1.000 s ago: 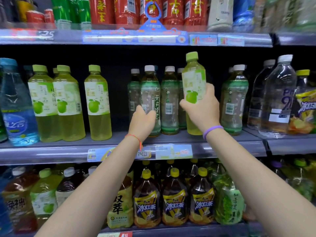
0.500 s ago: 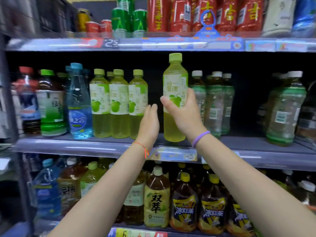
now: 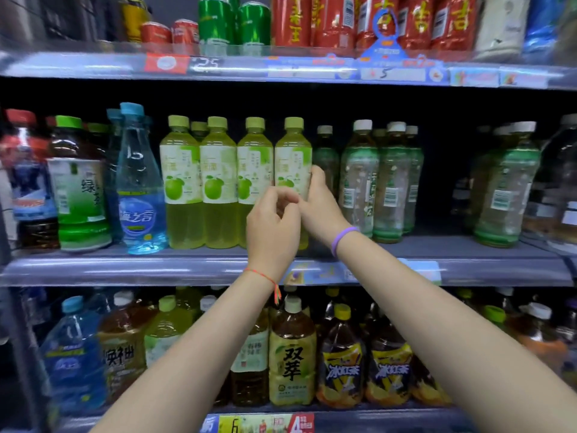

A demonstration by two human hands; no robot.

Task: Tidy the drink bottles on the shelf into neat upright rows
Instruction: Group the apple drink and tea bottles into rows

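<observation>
Standing upright at the centre of the frame, the fourth green-apple bottle (image 3: 293,164) sits on the middle shelf (image 3: 125,267), touching the right end of a row of three matching apple bottles (image 3: 218,182) with pale green caps. The right hand (image 3: 318,204), a purple band (image 3: 342,237) on its wrist, wraps that bottle's right side: the thumb lies against the label edge, the fingers pass behind the bottle out of sight, so the grip is curled round it. The left hand (image 3: 273,220), an orange string (image 3: 265,278) on its wrist, hangs just in front of the lower part of the same bottle with its fingers curled loosely inward; whether they touch the bottle or the other hand cannot be told, and nothing shows inside that grip.

To the right of centre stand clear green-tinted bottles (image 3: 390,182) with white caps, just beside the held bottle, and another cluster of the same kind (image 3: 505,185) further right, well apart from the first. Left of the apple row are a blue water bottle (image 3: 137,182), a green tea bottle (image 3: 78,189) and a red-capped bottle (image 3: 25,176) at the frame's left edge.

Along the top of the frame the upper shelf (image 3: 93,65) carries green cans (image 3: 234,23) and red packs (image 3: 343,20). At the bottom, the lower shelf holds larger bottles, among them a yellow-labelled one (image 3: 292,360) and dark iced-tea bottles (image 3: 343,367).
</observation>
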